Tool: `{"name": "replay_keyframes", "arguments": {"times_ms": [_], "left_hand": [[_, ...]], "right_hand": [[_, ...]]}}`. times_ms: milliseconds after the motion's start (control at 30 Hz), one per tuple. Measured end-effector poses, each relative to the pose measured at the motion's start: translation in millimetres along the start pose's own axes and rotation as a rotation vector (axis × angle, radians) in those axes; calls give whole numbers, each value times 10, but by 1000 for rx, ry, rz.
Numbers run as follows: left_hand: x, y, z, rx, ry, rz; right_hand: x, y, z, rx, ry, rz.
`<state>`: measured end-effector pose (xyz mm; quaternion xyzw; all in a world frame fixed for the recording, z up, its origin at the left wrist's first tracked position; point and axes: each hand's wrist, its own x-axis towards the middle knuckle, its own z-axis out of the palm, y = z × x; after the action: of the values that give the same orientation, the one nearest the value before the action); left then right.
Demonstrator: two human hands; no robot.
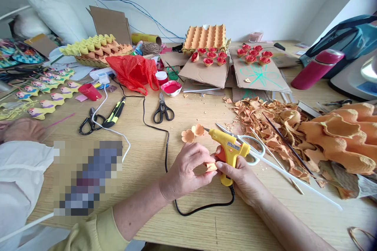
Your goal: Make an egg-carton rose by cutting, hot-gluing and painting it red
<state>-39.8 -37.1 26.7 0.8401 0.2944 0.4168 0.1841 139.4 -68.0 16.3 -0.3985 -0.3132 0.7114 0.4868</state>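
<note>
olive sleeve (98, 227) is seen nearest, lower left of the yellow glue gun (231, 147). a small orange piece (211, 167) is pinched by the left hand (182, 172), left of the gun's handle, which is gripped by the right hand (246, 176). two petalled cut-outs (187, 136) are passed by neither hand, lying left of the nozzle, left hand nearer.

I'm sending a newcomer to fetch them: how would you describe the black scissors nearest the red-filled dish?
Find the big red plastic bag, then the small red-filled dish to its right. Just in front, slightly left, the scissors lie with blades pointing away. Unlike the other black-handled pair, they lie apart from the yellow-and-black tool.
</note>
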Motion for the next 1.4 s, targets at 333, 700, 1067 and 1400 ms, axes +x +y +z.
{"name": "replay_keyframes", "arguments": {"times_ms": [333,700,1067,1400], "left_hand": [[-4,8,-18,60,11,38],[-4,33,-22,25,34,-13],[23,12,-17,1,32,37],[5,-6,-26,42,-4,67]], "right_hand": [[15,16,-23,-19,-5,-18],[10,-19,-21,5,7,-18],[15,-21,-12,45,-38,-15],[8,-8,-16,20,-35,-18]]}}
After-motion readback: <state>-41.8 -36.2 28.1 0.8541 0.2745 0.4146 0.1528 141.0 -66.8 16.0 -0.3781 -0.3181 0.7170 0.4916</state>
